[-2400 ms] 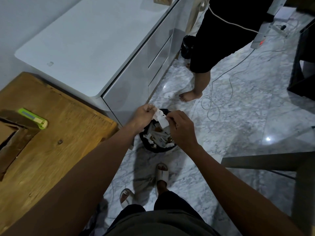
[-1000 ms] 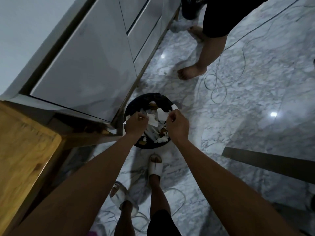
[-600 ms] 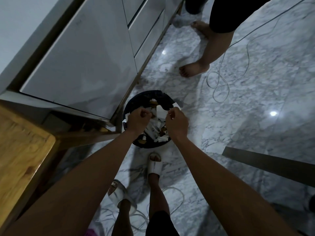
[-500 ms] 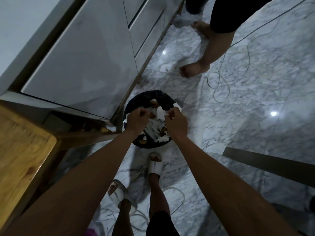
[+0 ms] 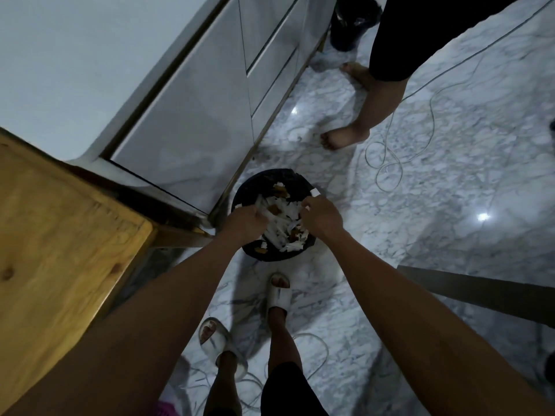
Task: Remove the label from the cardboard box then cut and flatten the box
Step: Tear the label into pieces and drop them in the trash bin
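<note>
Both my hands are over a black round trash bin (image 5: 264, 181) on the marble floor. The bin holds several torn white label scraps (image 5: 282, 226) and brown bits. My left hand (image 5: 246, 223) is closed over the bin's left side with a white strip showing at its fingers. My right hand (image 5: 321, 216) is closed over the right rim, pinching a small white label piece (image 5: 314, 192). The cardboard box is out of view.
A wooden table (image 5: 54, 241) is at the left, with a white cabinet (image 5: 192, 121) behind it. Another person's bare legs (image 5: 366, 115) stand beyond the bin. White cables (image 5: 387, 163) loop on the floor. A dark bar (image 5: 480, 291) lies to the right. My sandalled feet (image 5: 279, 295) are below.
My hands have drawn slightly apart over the bin, and the view has shifted so more of the wooden table shows. The label piece stays pinched in my right hand.
</note>
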